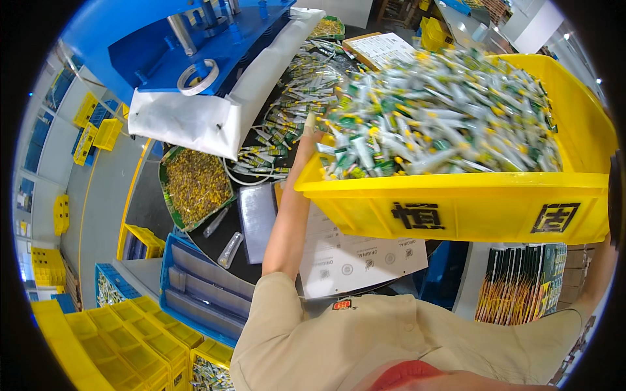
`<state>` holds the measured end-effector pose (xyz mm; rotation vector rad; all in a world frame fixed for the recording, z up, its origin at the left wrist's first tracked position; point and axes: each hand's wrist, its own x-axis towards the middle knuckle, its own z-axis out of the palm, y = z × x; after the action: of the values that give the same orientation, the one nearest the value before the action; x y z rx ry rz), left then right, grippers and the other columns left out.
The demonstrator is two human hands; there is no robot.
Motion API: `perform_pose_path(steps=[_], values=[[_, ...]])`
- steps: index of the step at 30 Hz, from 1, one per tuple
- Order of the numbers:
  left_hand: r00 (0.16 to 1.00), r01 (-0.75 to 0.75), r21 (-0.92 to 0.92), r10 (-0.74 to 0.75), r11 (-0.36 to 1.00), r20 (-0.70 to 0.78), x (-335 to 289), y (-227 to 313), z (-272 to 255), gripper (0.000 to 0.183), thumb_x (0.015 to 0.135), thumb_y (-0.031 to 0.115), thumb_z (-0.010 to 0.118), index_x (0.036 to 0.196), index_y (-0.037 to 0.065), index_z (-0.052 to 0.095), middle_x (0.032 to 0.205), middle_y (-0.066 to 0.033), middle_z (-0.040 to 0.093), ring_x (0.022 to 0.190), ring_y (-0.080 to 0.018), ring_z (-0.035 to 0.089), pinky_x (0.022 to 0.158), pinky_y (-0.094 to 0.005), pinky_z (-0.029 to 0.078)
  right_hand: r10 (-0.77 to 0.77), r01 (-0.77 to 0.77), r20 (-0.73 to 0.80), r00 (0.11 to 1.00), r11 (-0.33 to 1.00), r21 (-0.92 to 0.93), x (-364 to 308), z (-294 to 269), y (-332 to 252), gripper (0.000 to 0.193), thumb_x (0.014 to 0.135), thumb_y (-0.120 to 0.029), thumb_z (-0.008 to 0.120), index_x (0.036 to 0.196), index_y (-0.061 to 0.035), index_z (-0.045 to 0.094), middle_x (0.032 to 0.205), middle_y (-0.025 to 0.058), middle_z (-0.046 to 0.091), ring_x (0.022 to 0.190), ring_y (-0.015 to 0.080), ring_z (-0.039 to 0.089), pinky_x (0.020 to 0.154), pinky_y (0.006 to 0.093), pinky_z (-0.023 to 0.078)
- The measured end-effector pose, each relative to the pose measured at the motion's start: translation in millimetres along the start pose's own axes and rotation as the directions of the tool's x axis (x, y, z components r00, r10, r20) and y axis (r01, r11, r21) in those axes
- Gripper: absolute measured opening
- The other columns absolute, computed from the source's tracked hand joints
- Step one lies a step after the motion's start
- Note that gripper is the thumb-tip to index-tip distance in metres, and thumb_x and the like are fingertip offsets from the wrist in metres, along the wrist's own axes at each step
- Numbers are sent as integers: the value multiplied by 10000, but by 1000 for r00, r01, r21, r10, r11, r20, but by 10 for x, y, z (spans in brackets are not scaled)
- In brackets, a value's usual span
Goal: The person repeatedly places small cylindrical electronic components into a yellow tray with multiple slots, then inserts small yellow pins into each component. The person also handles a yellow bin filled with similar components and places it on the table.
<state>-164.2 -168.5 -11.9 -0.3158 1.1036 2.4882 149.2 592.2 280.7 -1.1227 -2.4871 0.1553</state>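
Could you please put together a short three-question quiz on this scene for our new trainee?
1. True or false: the yellow bin is heaped with small tubes.
2. Which hand shows at the bin's far left corner? A) the left hand B) the right hand C) neither
3. Fill in: on the blue machine lies a roll of ____.

Key
1. True: green, white and yellow tubes fill it to the rim.
2. A: the left forearm runs up to that corner, and the fingers reach in among the tubes; the right hand is hidden behind the bin.
3. Tape: a pale ring lying flat on the machine's top.
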Motion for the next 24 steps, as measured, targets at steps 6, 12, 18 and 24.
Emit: perform_pose_path(steps=[6,12,18,24], values=[[1000,-20,144,20,989,5,5,-36,-106,587,1008,470,463,1406,39,478,1249,-138,613,1067,-240,620,935,-352,486,51,-50,10,999,999,-20,-85,-5,106,424,883,-309,632,1213,-48,574,985,38,639,797,140,597,712,275,485],[999,-33,245,38,969,-14,-143,34,-179,552,999,457,486,1369,50,514,1216,-125,623,1035,-231,621,921,-339,483,65,-65,8,998,998,-13,-283,13,64,439,877,-292,639,1231,-45,565,1007,43,638,819,143,599,729,276,487],[994,-108,386,113,916,12,-158,289,-84,517,990,445,509,1333,61,551,1183,-113,633,1002,-222,623,907,-325,479,55,-54,-5,998,988,147,-842,21,-85,456,870,-276,645,1250,-41,556,1028,48,637,841,145,601,747,276,488],[965,-253,589,242,767,100,-359,850,313,483,980,432,532,1297,72,588,1150,-100,644,970,-213,625,894,-311,475,84,-125,98,992,815,566,-1864,415,-120,474,863,-259,651,1269,-38,547,1049,53,636,863,148,604,764,277,490]])
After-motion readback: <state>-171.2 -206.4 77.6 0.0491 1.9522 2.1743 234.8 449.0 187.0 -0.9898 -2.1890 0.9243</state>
